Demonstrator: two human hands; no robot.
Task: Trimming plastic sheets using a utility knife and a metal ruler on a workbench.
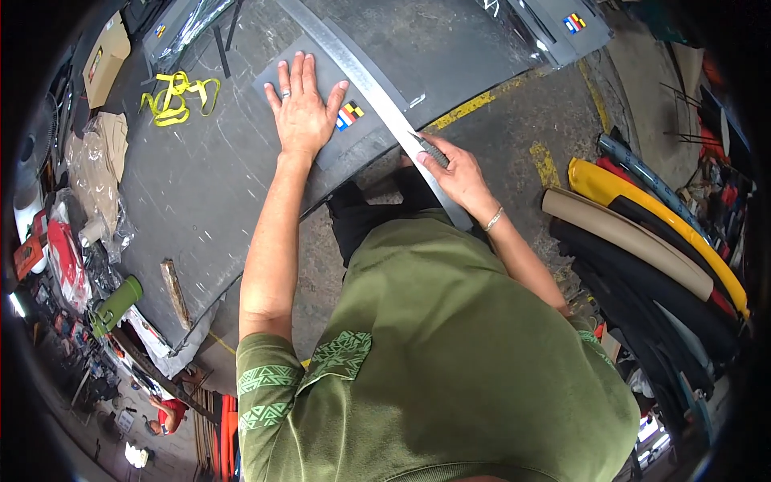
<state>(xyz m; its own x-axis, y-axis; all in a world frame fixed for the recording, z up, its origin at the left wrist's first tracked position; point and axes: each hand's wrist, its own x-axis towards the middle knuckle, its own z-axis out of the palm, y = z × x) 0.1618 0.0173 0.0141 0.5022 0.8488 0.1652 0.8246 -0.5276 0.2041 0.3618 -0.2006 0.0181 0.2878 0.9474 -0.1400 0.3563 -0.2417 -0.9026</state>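
A grey flat sheet point(354, 143) with a small colourful emblem lies at the table's near edge. My left hand point(303, 112) rests flat on it, fingers stretched out, a ring on one finger. A long metal straightedge point(347, 60) runs diagonally across the sheet, and its near end juts past the table edge toward my body. In my right hand point(462, 178) is a utility knife point(434, 150) with a dark ridged handle, its tip beside the straightedge. My right thumb lies over the straightedge. Part of the knife is hidden by my fingers.
The dark table point(201, 193) bears a tangle of yellow strap point(178, 98), a worn wooden stick point(175, 293) and a cardboard box point(106, 60). More grey sheets point(570, 28) lie at the far right. Rolls of material, including a beige roll point(626, 241), stand right of me. A person in red point(167, 416) is lower left.
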